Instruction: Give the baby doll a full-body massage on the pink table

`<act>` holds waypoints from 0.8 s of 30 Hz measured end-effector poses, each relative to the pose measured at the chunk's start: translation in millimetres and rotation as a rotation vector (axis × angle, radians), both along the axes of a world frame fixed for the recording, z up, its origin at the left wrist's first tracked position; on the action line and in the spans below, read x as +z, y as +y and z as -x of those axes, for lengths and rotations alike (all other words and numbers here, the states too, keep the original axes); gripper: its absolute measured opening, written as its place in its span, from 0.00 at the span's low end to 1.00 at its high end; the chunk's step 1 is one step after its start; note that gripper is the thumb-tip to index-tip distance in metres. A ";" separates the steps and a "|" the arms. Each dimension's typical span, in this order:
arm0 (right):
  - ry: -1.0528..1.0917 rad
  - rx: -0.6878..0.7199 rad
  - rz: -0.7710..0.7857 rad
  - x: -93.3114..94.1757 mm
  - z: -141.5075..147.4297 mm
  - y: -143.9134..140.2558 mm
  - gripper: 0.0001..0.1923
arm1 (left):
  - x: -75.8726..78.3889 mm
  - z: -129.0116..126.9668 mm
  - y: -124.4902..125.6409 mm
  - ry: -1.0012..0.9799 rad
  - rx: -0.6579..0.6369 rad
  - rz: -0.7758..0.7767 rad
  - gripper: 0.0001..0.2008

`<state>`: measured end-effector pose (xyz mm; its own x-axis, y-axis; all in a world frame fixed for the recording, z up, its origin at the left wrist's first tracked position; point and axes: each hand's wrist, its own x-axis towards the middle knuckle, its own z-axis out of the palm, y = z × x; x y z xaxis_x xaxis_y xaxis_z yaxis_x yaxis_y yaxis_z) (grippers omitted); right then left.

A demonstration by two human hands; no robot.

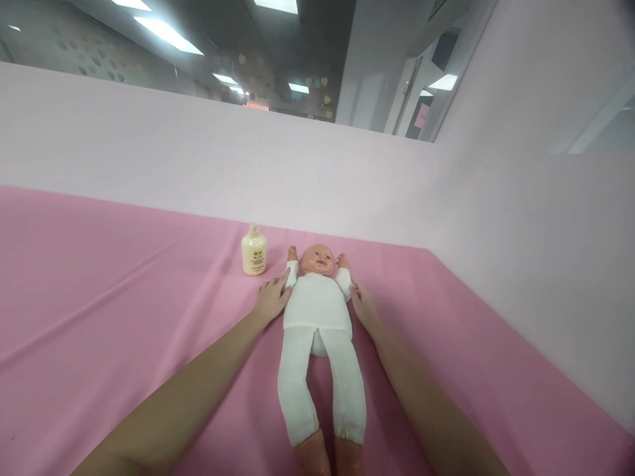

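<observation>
Touching, with left hand (272, 297) and right hand (366, 307), the sleeves (343, 283) of a doll (317, 304) laid face-up on pink cloth (124, 297) near a bottle (254, 255). Impossible to tell whether gripping or only resting.

Losing the toes of the doll (318, 301) past the bottom centre of the frame. Cutting off the left forearm (193, 380) at the lower left, the right forearm (426, 393) at the lower right. Hiding some fingertips of the right hand (366, 307) against the sleeve (344, 282), right of centre; leaving its grip unclear. Blurring the print (257, 259) on the bottle (253, 246), left of centre, too tiny for reading. Slicing a window (278, 53) along the top edge. Smudging coloured spots (103, 75) at the upper left.
</observation>
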<state>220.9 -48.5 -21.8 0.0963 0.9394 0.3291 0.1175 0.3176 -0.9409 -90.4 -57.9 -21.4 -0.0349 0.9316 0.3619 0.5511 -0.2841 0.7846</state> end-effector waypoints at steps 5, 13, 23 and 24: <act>-0.227 -0.077 -0.005 0.5 -2.4 0.2 0.14 | -6.1 4.1 5.4 0.067 0.047 0.044 0.29; -0.384 -0.127 -0.021 1.0 -4.7 -1.2 0.15 | -9.2 8.7 11.7 -0.040 0.048 0.049 0.28; -0.381 -0.119 0.030 -0.6 -0.6 -2.6 0.10 | -6.7 9.3 10.5 -0.027 0.000 0.033 0.31; -0.349 -0.104 0.048 -0.5 -0.3 -2.2 0.09 | -6.3 9.7 10.2 -0.055 -0.016 0.037 0.31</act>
<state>221.2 -50.8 -22.3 0.0821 0.9455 0.3152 0.4635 0.2438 -0.8519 -100.1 -47.7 -27.7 -0.0392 0.9448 0.3253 0.5027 -0.2627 0.8236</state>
